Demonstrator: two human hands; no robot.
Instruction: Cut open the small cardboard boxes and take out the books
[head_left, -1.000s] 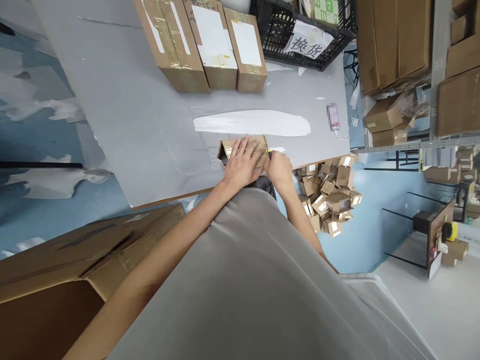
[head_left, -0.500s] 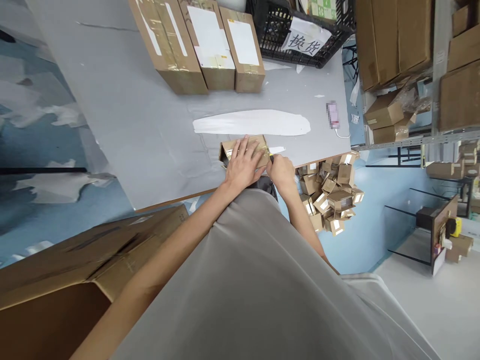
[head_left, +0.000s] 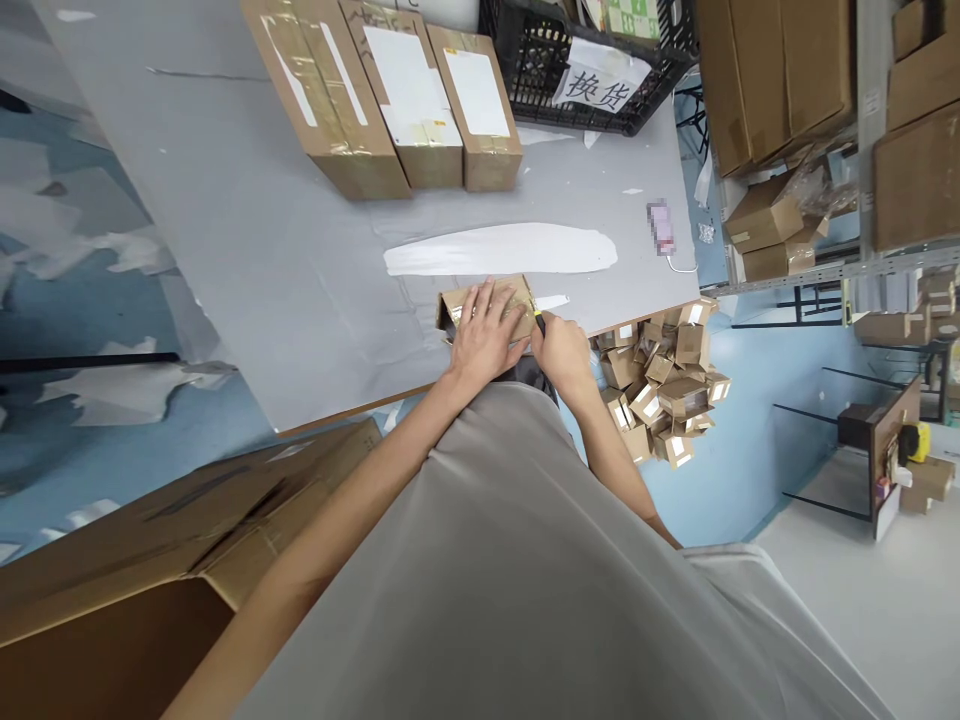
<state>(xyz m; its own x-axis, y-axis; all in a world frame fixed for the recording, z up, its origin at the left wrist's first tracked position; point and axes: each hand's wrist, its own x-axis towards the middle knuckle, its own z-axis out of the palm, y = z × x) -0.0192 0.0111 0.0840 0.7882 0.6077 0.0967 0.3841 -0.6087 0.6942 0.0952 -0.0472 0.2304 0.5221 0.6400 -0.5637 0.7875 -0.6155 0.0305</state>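
A small cardboard box [head_left: 517,292] lies near the front edge of the grey table [head_left: 315,270], its left end gaping. Flat on top of it rests my left hand [head_left: 484,335], fingers stretched out and a little apart. My right hand [head_left: 561,345] is closed around a utility knife [head_left: 539,318] with a yellow and black handle, at the box's right end. The knife's tip is against or just beside the box edge; I cannot tell which. Just behind the box is a long white strip [head_left: 502,249] on the table.
Three taped boxes [head_left: 424,100] and a black crate [head_left: 577,85] with a paper sign stand at the back. A phone-like object [head_left: 661,227] lies at the right. Small boxes [head_left: 664,385] are heaped beyond the table's right edge. A large open carton [head_left: 210,520] sits front left.
The knife has shifted slightly at the box's right end, showing more of its handle. My left hand stays on the box. The whole view has tilted slightly.
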